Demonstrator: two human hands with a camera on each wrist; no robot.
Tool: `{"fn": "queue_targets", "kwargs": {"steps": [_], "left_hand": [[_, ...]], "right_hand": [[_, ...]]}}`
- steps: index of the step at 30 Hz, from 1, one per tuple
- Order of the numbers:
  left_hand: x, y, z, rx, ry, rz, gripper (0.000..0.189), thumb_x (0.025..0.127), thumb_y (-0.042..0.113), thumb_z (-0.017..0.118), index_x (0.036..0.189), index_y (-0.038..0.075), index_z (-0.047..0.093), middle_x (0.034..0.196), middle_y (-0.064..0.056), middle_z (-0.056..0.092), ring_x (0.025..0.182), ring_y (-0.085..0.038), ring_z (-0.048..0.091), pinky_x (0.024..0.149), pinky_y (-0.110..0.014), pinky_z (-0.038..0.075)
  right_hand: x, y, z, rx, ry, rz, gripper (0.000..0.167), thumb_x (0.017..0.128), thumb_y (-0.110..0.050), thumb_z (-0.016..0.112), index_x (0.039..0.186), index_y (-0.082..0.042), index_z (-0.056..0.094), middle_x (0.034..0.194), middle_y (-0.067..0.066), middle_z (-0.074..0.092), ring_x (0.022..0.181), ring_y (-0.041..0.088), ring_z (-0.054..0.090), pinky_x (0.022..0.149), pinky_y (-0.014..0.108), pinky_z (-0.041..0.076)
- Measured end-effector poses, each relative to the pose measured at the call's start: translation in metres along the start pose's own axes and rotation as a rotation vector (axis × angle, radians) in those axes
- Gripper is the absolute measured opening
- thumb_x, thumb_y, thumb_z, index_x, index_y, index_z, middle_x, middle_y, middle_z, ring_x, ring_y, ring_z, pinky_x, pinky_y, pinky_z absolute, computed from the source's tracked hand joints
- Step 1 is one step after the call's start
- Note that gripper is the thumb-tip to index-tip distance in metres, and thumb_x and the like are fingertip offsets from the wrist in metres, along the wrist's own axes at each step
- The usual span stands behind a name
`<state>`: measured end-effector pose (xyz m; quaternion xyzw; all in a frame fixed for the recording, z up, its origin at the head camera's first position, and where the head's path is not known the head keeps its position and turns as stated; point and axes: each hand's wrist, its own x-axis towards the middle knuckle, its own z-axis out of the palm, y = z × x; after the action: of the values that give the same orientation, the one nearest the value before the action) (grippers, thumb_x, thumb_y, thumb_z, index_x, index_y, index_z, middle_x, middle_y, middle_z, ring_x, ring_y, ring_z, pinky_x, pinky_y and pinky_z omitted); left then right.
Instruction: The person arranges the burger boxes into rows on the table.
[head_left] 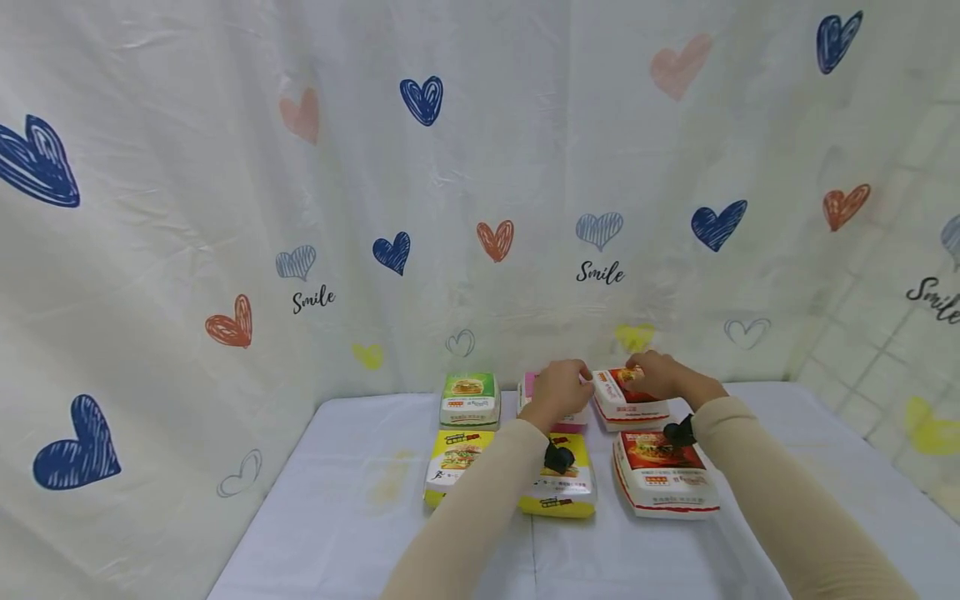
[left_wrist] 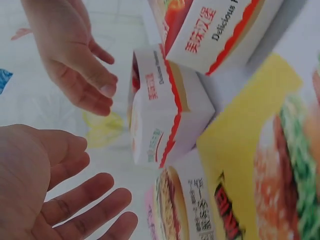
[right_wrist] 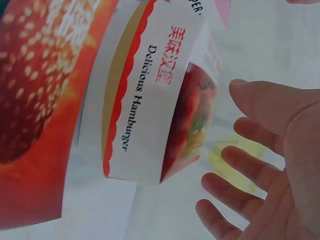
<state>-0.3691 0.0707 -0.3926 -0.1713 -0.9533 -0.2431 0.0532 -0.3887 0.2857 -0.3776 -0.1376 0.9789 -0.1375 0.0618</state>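
Several paper hamburger boxes stand in two rows on the white table. My left hand (head_left: pixel 557 390) is over the pink hamburger box (head_left: pixel 527 390) in the back row, partly hiding it; its fingers are loosely spread in the left wrist view. My right hand (head_left: pixel 662 377) is above the back red-and-white hamburger box (head_left: pixel 636 412), hiding part of its lid. In the right wrist view its relaxed fingers (right_wrist: pixel 250 165) stand apart from this box's printed side (right_wrist: pixel 142 95). Nothing is held in either hand. A second red-and-white hamburger box (head_left: pixel 667 483) sits in front, below my right wrist.
A green hamburger box (head_left: pixel 469 402) is at the back left. Two yellow-and-white boxes, one left (head_left: pixel 448 467) and one right (head_left: pixel 564 492), stand in the front row, partly behind my left sleeve. A curtain with printed hearts (head_left: pixel 422 100) hangs behind the table (head_left: pixel 337 500).
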Motion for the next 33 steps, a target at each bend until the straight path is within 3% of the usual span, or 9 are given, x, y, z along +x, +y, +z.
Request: {"fn": "queue_targets", "kwargs": {"steps": [8, 13, 19, 25, 33], "left_hand": [[-0.004, 0.016, 0.017, -0.045, -0.038, -0.044, 0.018, 0.096, 0.031, 0.069, 0.111, 0.021, 0.073, 0.086, 0.008, 0.067, 0.069, -0.009, 0.055, 0.062, -0.024, 0.047], [-0.008, 0.026, 0.028, -0.048, -0.082, -0.083, 0.022, 0.095, 0.030, 0.071, 0.115, 0.021, 0.074, 0.104, 0.008, 0.072, 0.078, -0.009, 0.055, 0.071, -0.025, 0.050], [-0.014, 0.040, 0.034, -0.045, -0.105, -0.131, 0.023, 0.093, 0.030, 0.074, 0.115, 0.023, 0.075, 0.116, 0.006, 0.066, 0.093, -0.010, 0.055, 0.084, -0.028, 0.055], [-0.016, 0.043, 0.041, -0.024, -0.116, -0.113, 0.024, 0.093, 0.031, 0.072, 0.115, 0.023, 0.075, 0.128, 0.002, 0.061, 0.097, -0.012, 0.058, 0.087, -0.030, 0.055], [-0.014, 0.044, 0.049, -0.012, -0.125, -0.141, 0.028, 0.093, 0.034, 0.072, 0.119, 0.024, 0.073, 0.137, 0.002, 0.058, 0.101, -0.014, 0.059, 0.094, -0.032, 0.054]], "right_hand": [[0.002, 0.011, 0.004, 0.033, -0.035, 0.016, 0.057, 0.100, -0.022, 0.062, 0.143, 0.011, 0.045, 0.142, 0.041, 0.044, 0.131, 0.059, 0.044, 0.107, 0.069, 0.038], [0.004, 0.016, 0.009, 0.096, -0.058, 0.056, 0.060, 0.102, -0.024, 0.060, 0.148, 0.009, 0.041, 0.147, 0.040, 0.040, 0.132, 0.056, 0.043, 0.109, 0.070, 0.037], [0.001, 0.018, 0.010, 0.114, -0.050, 0.053, 0.055, 0.106, -0.020, 0.050, 0.150, 0.010, 0.038, 0.149, 0.041, 0.037, 0.136, 0.058, 0.039, 0.112, 0.072, 0.032], [0.001, 0.022, 0.011, 0.096, -0.045, 0.008, 0.052, 0.105, -0.013, 0.047, 0.149, 0.013, 0.037, 0.149, 0.042, 0.037, 0.138, 0.060, 0.036, 0.112, 0.072, 0.031], [0.007, 0.026, 0.017, 0.132, -0.083, -0.026, 0.056, 0.104, -0.013, 0.051, 0.150, 0.013, 0.033, 0.150, 0.043, 0.034, 0.138, 0.061, 0.034, 0.112, 0.072, 0.031]]}}
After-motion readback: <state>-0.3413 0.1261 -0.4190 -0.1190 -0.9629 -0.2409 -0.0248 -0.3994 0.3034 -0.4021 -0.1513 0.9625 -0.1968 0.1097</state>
